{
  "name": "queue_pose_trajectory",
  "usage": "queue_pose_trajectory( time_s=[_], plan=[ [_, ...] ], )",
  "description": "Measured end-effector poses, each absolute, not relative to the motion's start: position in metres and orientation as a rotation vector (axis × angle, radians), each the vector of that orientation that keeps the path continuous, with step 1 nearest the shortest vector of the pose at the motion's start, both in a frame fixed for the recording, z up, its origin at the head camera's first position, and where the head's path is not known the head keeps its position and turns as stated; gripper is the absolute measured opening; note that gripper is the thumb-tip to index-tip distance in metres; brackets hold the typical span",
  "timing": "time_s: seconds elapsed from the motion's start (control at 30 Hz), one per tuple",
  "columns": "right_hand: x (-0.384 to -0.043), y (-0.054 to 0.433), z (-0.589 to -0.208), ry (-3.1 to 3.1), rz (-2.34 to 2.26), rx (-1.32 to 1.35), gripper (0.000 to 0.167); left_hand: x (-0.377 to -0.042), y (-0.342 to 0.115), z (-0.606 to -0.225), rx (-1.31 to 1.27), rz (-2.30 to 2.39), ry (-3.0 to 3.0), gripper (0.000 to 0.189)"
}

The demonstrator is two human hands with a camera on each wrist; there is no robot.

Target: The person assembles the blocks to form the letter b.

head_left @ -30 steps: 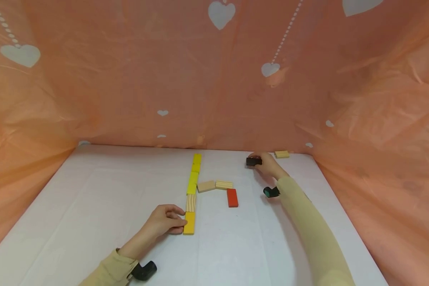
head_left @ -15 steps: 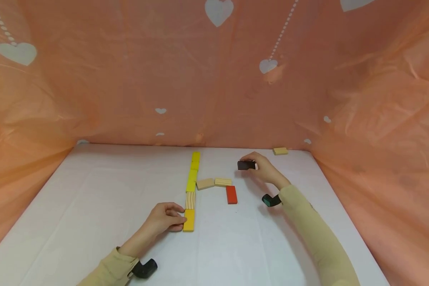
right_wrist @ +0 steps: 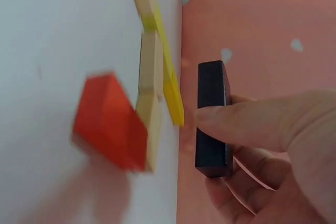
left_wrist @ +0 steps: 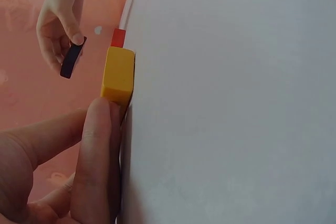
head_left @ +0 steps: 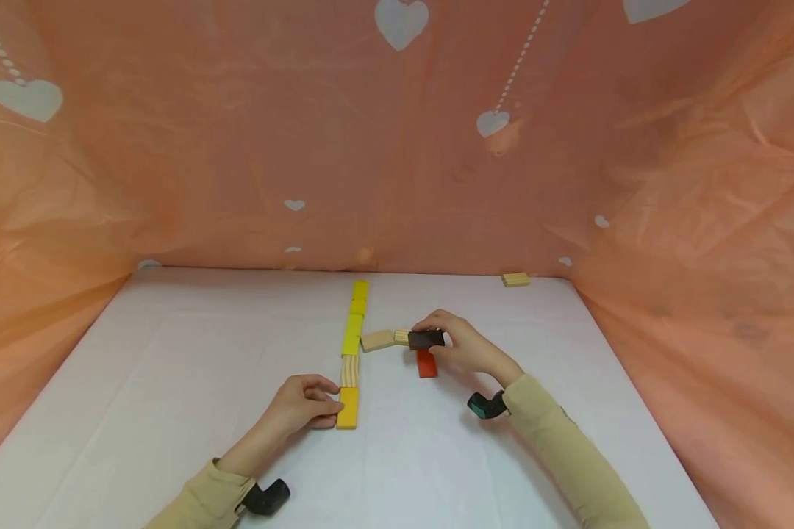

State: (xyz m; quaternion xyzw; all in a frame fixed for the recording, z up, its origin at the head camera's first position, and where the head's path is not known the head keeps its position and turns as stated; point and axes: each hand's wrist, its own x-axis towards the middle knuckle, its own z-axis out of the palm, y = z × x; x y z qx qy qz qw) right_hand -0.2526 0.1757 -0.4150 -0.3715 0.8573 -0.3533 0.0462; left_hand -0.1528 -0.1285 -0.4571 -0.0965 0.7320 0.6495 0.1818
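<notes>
My right hand (head_left: 462,344) pinches a black wooden block (head_left: 426,339) between thumb and fingers. In the right wrist view the black block (right_wrist: 211,119) is held above the table surface. In the head view it covers part of a small striped plain wood block (head_left: 401,337) and the top of a red block (head_left: 427,364). At the near end of a row of blocks, my left hand (head_left: 306,402) touches the left side of an orange-yellow block (head_left: 347,408). The left wrist view has its fingertips (left_wrist: 98,109) against that block, fingers fairly straight.
Farther up the row lie a striped wood block (head_left: 349,371) and several yellow blocks (head_left: 353,334). A plain wood block (head_left: 377,340) branches right from the row. Another wood block (head_left: 515,279) lies at the back right edge. An orange heart-patterned curtain (head_left: 397,162) surrounds the white table (head_left: 205,345).
My right hand has carried the black block left and nearer, from the back right to over the striped wood and red blocks. The left hand stays at the orange-yellow block.
</notes>
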Motion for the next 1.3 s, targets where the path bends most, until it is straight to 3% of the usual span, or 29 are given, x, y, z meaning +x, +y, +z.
queue_pose_trajectory(
  time_s=[0.53, 1.3],
  plan=[
    [-0.217, 0.141, -0.437, 2.506, -0.982, -1.232, 0.036, -0.153, -0.126, -0.457, -0.294, 1.825, 2.119, 0.027],
    [-0.194, 0.120, -0.451, 2.315, -1.010, -1.349, 0.039, -0.154, -0.126, -0.460, -0.279, 1.811, 2.110, 0.028]
  ],
)
